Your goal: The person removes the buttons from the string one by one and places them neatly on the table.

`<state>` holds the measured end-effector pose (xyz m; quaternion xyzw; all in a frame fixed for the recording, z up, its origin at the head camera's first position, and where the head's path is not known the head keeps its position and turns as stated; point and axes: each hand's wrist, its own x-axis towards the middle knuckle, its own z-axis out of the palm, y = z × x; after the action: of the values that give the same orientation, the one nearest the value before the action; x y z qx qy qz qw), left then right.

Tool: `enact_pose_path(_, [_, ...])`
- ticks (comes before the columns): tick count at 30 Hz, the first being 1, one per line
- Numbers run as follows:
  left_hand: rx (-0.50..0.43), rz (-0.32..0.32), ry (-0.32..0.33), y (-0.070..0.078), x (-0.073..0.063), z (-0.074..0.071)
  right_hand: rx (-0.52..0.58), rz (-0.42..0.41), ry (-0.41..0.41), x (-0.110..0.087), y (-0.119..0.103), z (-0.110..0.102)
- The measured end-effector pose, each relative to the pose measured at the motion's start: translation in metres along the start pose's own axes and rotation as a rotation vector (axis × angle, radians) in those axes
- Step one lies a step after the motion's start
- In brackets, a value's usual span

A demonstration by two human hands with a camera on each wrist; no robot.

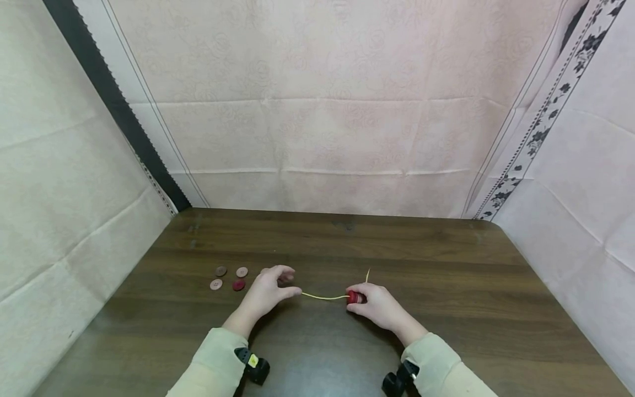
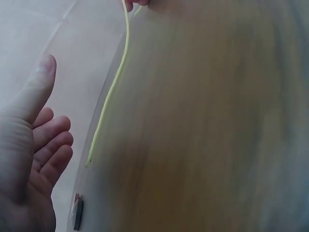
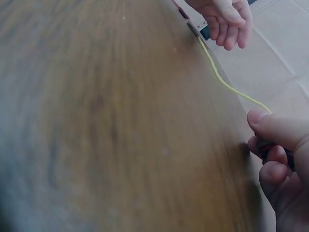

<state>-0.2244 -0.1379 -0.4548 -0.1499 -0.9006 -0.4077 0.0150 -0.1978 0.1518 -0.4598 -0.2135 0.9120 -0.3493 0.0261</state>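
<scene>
My right hand [image 1: 381, 306] pinches a small stack of red buttons [image 1: 353, 297] between thumb and fingers, slightly above the table. A yellow cord [image 1: 324, 298] runs leftward from the buttons, and a short tail of it sticks up behind the right hand. My left hand [image 1: 268, 290] is beside the cord's left end, thumb extended and fingers loosely bent. In the left wrist view the cord [image 2: 112, 89] ends apart from that hand, which holds nothing. Fingers partly hide the buttons in the right wrist view, where they look dark.
Left of my left hand lie several loose buttons: a brown one [image 1: 220, 271], two pale pink ones, one of them nearer [image 1: 215, 284], and a dark red one [image 1: 238, 285]. Pale cloth [image 1: 317, 138] hangs behind and on both sides of the wooden table [image 1: 317, 242].
</scene>
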Motion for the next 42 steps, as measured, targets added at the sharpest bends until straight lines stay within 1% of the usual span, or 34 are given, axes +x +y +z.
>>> enact_pose_path(7, [-0.097,0.006,-0.034,0.003,0.003,0.009,-0.026,-0.016,0.017,0.001,0.001,0.001])
enact_pose_path(12, [-0.150,0.010,-0.057,0.004,0.005,0.015,-0.022,0.007,0.044,0.003,0.001,0.001])
enact_pose_path(16, [-0.164,0.015,-0.065,0.005,0.006,0.019,-0.010,0.029,0.055,0.003,0.000,0.002])
enact_pose_path(24, [-0.175,0.013,-0.080,0.014,0.006,0.027,-0.008,0.029,0.072,0.004,-0.003,0.002])
enact_pose_path(33, [-0.172,0.021,-0.095,0.019,0.010,0.035,0.006,0.049,0.064,0.004,-0.003,0.000])
enact_pose_path(42, [-0.173,0.041,-0.105,0.024,0.010,0.043,0.020,0.038,0.032,0.006,-0.006,0.000])
